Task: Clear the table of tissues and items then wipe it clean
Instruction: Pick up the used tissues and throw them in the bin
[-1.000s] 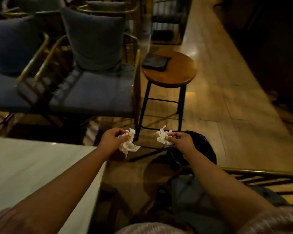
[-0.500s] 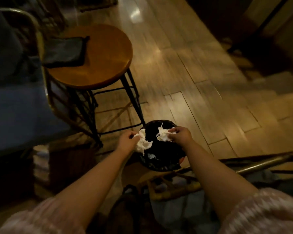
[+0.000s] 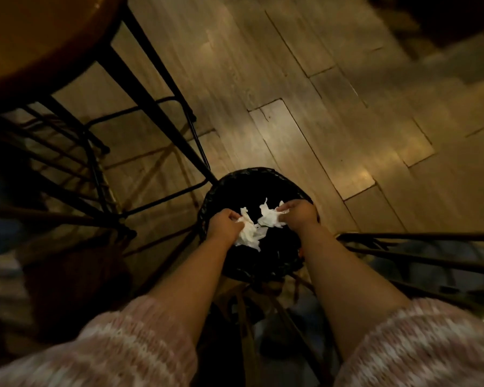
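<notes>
Your left hand point(image 3: 225, 226) has its fingers curled round the left tissue point(image 3: 249, 236), a crumpled white wad that hangs below and to the right of the knuckles. Your right hand point(image 3: 299, 213) pinches the right tissue point(image 3: 270, 217), a smaller wad that sticks out to its left. The two wads nearly meet between your hands; whether they touch cannot be told.

Both sit over the dark mouth of the bin point(image 3: 252, 174), which stands on the wooden floor point(image 3: 319, 107) just beside a leg of the stool point(image 3: 39, 37). That is what the coming move turns on: the opening lies straight below both hands, inside the rim, so neither needs to travel sideways, and both are about equally near. The likely next move is to slacken your fingers and let both wads fall. The table is out of view.
</notes>
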Available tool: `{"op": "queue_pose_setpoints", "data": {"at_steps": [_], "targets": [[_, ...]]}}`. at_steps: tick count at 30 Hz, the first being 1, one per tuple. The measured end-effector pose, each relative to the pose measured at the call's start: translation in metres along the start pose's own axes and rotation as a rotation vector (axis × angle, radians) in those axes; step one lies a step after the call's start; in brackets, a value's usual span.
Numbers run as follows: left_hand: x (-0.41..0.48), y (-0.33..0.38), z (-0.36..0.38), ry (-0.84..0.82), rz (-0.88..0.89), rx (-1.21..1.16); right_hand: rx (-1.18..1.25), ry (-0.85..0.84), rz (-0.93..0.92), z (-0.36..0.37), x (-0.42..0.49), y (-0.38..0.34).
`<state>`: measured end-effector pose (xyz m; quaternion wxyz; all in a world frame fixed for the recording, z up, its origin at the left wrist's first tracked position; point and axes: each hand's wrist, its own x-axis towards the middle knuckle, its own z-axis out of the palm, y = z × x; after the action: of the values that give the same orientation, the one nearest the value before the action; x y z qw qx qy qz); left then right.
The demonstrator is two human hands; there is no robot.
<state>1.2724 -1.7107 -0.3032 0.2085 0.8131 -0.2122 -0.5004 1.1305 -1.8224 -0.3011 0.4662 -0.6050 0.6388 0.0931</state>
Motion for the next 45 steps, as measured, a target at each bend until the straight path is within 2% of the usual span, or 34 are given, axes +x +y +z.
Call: {"op": "queue_pose_setpoints", "data": {"at_steps": [6,10,13,20,26,28,32,36,41,45], "targets": [[-0.001,-0.018,0.006,-0.154,-0.040,-0.057,-0.051,-0.035,-0.002,0.008,-0.005,0.014],[-0.031,-0.014,-0.018,-0.120,-0.059,-0.079,-0.061,-0.083,0.011,0.003,-0.043,-0.002],[-0.078,-0.008,-0.048,-0.054,-0.069,-0.138,-0.107,-0.159,-0.072,0.004,-0.095,-0.030],[-0.229,-0.030,-0.132,0.100,-0.024,-0.092,-0.393,-0.313,-0.487,0.027,-0.233,-0.101],[-0.333,-0.092,-0.206,0.320,-0.042,0.010,-0.763,-0.430,-0.912,0.072,-0.326,-0.166],[-0.361,-0.121,-0.223,0.409,-0.086,0.003,-0.827,-0.469,-1.041,0.099,-0.351,-0.187],[-0.405,-0.183,-0.261,0.579,-0.170,0.016,-0.869,-0.542,-1.160,0.168,-0.396,-0.231],[-0.448,-0.228,-0.296,0.760,-0.267,0.013,-0.989,-0.595,-1.397,0.231,-0.439,-0.275],[-0.493,-0.282,-0.315,0.972,-0.463,-0.116,-1.129,-0.778,-1.630,0.314,-0.492,-0.324],[-0.504,-0.318,-0.332,1.065,-0.639,-0.253,-1.358,-0.883,-1.825,0.383,-0.522,-0.363]]}}
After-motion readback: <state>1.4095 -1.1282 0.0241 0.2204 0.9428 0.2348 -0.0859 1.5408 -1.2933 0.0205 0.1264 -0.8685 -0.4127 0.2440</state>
